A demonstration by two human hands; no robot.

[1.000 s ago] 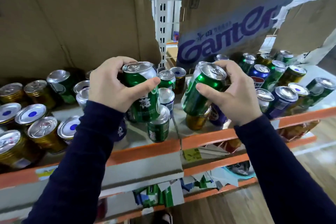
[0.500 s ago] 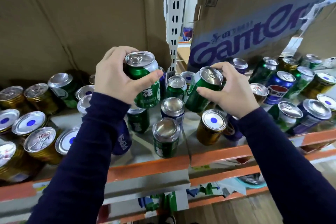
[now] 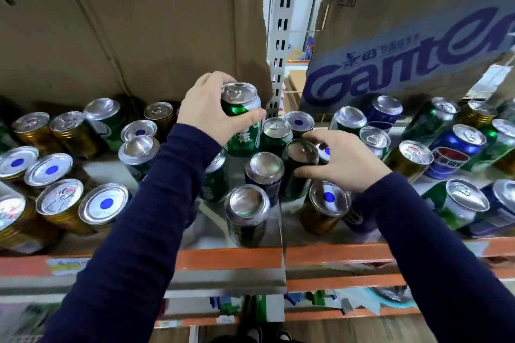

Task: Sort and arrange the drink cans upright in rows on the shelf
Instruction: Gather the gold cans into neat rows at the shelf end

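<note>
**Item 1: upper green can** (image 3: 241, 104). Held upright and clear of the shelf, at the back of the middle cluster. The left hand (image 3: 206, 111) grasps it, fingers wrapped behind and thumb across the front.

**Item 2: lower green can** (image 3: 299, 167). Stands upright on the shelf, just right of a dark blue can (image 3: 266, 172). The right hand (image 3: 345, 161) curls round it, thumb on the side and fingers over the far rim.

**Item 3: shelf** (image 3: 231, 257). Has an orange front edge. The middle holds a loose group of green and blue cans, not yet in a clean row.

**Item 4: gold cans** (image 3: 64, 203). Massed at the left, many with blue-dotted ends showing.

**Item 5: mixed cans** (image 3: 451, 150). At the right: blue, green and gold together, several leaning.

**Item 6: surroundings.** A plain cardboard box (image 3: 125, 22) is behind left, a lettered box (image 3: 404, 58) behind right, and a slotted post (image 3: 281, 36) stands between them.

**Handling note (judgement).**
- The step in hand looks like placing greens with greens.
- Lower the upper green can straight down, base flat, into the open spot among the other greens.
- Line its side up with its neighbour and let go only once it stands firm.
- Keep sleeves high, since the front cans stand close to the edge and would tip easily.
- Settle the lower green can before reaching for another.
</note>
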